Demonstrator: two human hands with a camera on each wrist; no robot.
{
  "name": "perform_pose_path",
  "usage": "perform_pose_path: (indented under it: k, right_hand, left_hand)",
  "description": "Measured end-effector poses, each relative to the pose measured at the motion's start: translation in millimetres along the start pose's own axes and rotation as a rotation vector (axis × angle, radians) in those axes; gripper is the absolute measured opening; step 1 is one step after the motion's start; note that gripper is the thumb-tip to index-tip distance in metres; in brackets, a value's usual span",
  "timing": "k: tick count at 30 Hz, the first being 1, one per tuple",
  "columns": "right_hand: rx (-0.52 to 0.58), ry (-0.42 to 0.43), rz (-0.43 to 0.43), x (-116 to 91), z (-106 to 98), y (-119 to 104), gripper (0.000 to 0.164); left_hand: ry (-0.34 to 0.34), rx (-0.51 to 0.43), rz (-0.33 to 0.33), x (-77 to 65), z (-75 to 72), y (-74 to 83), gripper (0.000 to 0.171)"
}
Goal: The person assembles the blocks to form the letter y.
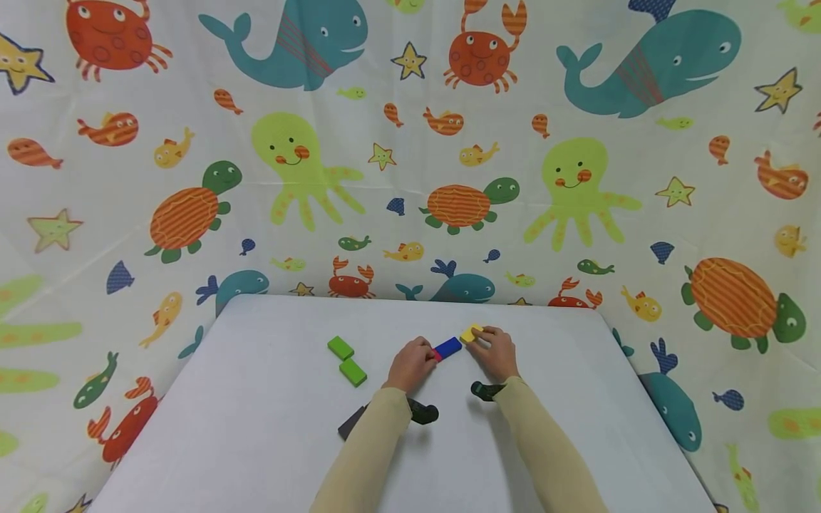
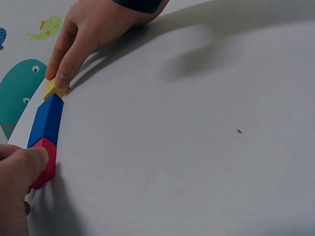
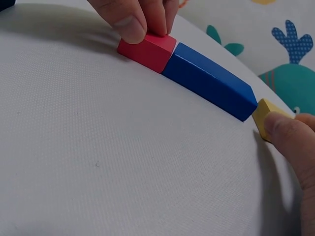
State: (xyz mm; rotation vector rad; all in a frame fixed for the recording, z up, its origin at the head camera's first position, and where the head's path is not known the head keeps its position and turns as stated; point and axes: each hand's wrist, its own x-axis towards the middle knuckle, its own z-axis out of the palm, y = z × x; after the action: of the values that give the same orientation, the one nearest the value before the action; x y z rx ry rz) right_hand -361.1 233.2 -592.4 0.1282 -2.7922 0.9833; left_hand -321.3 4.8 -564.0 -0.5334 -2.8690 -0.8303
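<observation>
First, left hand (image 1: pixel 410 363): thumb and fingers pinch a red block (image 3: pixel 152 54) at the near end of a short row. Right hand (image 1: pixel 494 354): thumb and fingertips pinch a yellow block (image 1: pixel 471 333) at the far end.

Between them, one blue block (image 3: pixel 211 81), longer than the visible part of either neighbour, held by neither hand. Its one end lies against the red block; its other end meets the yellow block at a corner, the yellow piece set at an angle. Full contact there cannot be told.

Step in hand, by judgement: lining up the three pieces end to end. Next move, likewise judged: a small turn of the yellow block to square it with the blue, red kept steady.

Further out: two light green blocks (image 1: pixel 341 348), corner by corner, on the left part of the table (image 1: pixel 256 427); one dark grey piece (image 1: pixel 350 422), partly behind the left sleeve (image 1: pixel 368 449), kind uncertain.

Containers: none visible in any view; all blocks lie directly on the white tabletop.

Behind: one cloth backdrop (image 1: pixel 385 107), printed with whales, crabs, turtles and octopuses.
</observation>
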Motion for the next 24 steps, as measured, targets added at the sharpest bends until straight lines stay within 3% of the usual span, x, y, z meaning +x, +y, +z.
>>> perform_pose_path:
  k: [10,24]
  right_hand:
    - [0.002,-0.037,0.014,-2.3,-0.1,-0.8,0.049]
    - [0.007,-0.012,-0.009,-2.8,3.9,-0.8,0.049]
  left_hand:
    - [-0.002,-0.005,0.015,1.7,2.3,-4.5,0.009]
    - [-0.037,-0.021,-0.012,-0.5,-5.2,1.1,0.011]
